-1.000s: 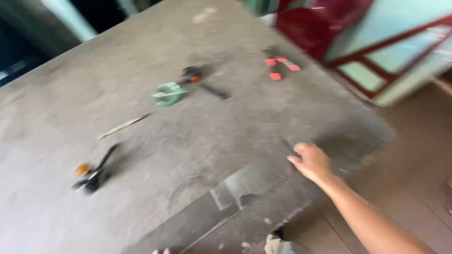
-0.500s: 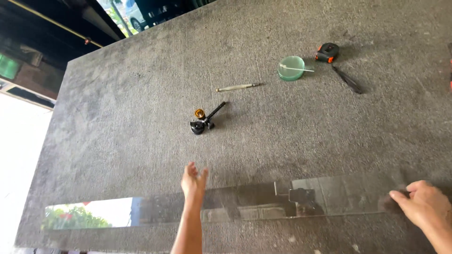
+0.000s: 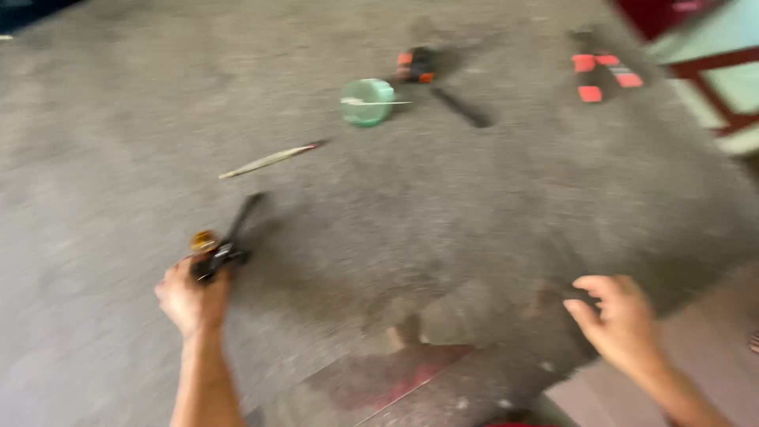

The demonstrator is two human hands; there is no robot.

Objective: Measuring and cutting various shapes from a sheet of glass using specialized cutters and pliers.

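Left hand (image 3: 192,299) grips the head of the black tool (image 3: 227,241) on the grey surface (image 3: 490,205). Tool's long axis points from the hand toward 1 o'clock, handle tip away. Right hand (image 3: 621,320) is well apart at 3 o'clock, fingers spread and empty, at the glass sheet (image 3: 443,348) edge.

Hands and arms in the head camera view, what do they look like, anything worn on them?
Both forearms are bare, with no sleeves in view. The left hand and right hand wear no gloves. No watch, ring or band shows on either wrist, though motion blur hides fine detail.
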